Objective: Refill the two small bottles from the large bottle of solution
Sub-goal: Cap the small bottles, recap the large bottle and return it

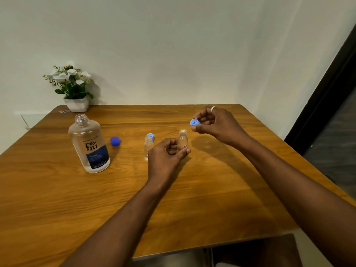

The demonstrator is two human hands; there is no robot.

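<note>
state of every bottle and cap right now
large bottle: uncapped, upright on table
dark blue cap: off, lying on table
left small bottle: uncapped, upright
right small bottle: uncapped, held by left hand
light blue cap: pinched in right hand
second light blue cap: on table behind left small bottle

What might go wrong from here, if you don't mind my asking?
1. The free small bottle stands uncapped beside the left hand, which grips the other small bottle; a nudge may topple it.
2. The large bottle has a mouth wider than the small necks, so pouring may spill onto the table.
3. The light blue cap pinched in the right hand could drop and roll.
</note>
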